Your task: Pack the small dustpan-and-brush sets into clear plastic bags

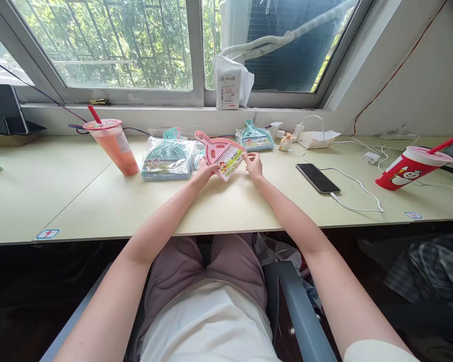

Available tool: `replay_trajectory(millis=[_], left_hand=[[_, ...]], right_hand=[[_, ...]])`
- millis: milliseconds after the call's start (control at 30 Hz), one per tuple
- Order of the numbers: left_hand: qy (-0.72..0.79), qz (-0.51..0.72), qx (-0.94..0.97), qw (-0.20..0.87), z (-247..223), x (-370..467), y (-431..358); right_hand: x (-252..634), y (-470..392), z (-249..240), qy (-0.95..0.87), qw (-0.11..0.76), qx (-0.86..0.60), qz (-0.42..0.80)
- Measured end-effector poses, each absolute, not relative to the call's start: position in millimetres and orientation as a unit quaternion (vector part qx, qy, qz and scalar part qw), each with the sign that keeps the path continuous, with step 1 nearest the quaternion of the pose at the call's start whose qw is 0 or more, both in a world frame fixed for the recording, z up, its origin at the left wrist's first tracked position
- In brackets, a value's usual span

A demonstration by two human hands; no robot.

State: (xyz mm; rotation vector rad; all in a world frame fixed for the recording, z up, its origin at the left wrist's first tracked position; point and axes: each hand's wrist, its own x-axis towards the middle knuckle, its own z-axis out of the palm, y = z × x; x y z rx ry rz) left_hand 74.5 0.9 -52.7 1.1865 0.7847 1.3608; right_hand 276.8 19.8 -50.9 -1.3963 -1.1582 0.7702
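Pink dustpan (219, 150) above table edge (226, 231).

Red arrow on a sticker (48, 234), front-left corner of the tabletop (226, 216); snowman on the red cup (411, 170); barcode on the white package (228, 91); pink dustpan (216, 150) label (231, 162) illegible.

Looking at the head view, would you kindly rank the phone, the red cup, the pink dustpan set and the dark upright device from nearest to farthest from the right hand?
1. Pink dustpan set: at the right hand's fingertips.
2. Phone: right of the hand.
3. Red cup: farther right.
4. Dark upright device: far left.
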Motion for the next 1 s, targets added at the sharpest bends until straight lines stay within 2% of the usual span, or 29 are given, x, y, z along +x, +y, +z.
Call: replay_trajectory(millis=[167,233,500,600,700,867,933,1000], left_hand=[[0.323,0.61,0.469,0.551,-55.0,74.2,5.1],[0.322,0.609,0.472,0.551,-55.1,73.8,4.9],[0.284,0.58,0.52,0.559,-40.3,77.6,-7.2],[0.321,0.575,0.507,0.556,-31.3,78.7,-7.7],[0.413,0.592,0.531,0.444,-23.5,76.4,-10.0],[0.498,0.569,0.646,0.11,-13.3,62.4,-19.7],[0.531,0.54,0.652,0.041,-12.0,52.3,-18.1],[0.57,0.502,0.65,0.019,-12.9,40.8,-12.6]], right_hand=[[272.8,12.9,-47.7,-0.475,0.504,-0.48,0.539],[267.4,10.1,-48.0,-0.48,0.495,-0.424,0.587],[262.4,7.4,-45.0,-0.444,0.569,-0.389,0.573],[267.8,8.2,-40.0,-0.443,0.596,-0.382,0.55],[274.6,10.2,-36.6,-0.441,0.616,-0.386,0.526],[286.2,14.2,-35.2,-0.421,0.644,-0.402,0.497],[289.2,14.6,-34.7,-0.405,0.651,-0.41,0.494],[291.1,14.4,-34.1,-0.39,0.657,-0.413,0.496]])
